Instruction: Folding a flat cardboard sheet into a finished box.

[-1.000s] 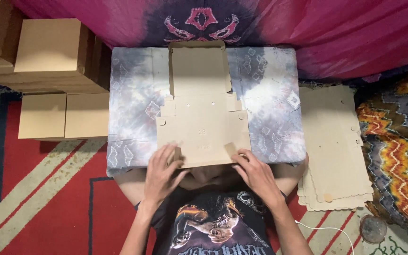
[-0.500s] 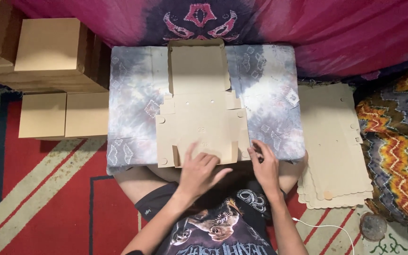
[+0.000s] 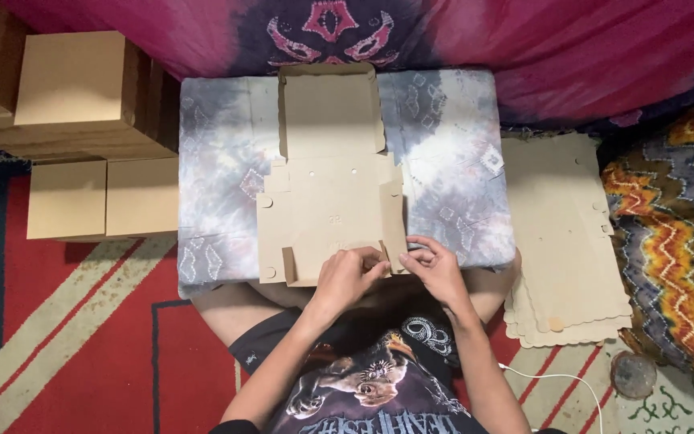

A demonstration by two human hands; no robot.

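From the head view, I am watching the flat cardboard box blank (image 3: pixel 327 205) lying on the tie-dye covered board (image 3: pixel 451 169) over the lap. My left hand (image 3: pixel 347 277) and right hand (image 3: pixel 435 269) are both pinching its near-right flap, fingers closed on the cardboard.

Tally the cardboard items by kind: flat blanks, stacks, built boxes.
Flat box blank on the lap board, under the left hand and right hand: 1
Stack of flat blanks, sheet count unclear: 1
Assembled boxes in view: large, two small: 3
Total: 5
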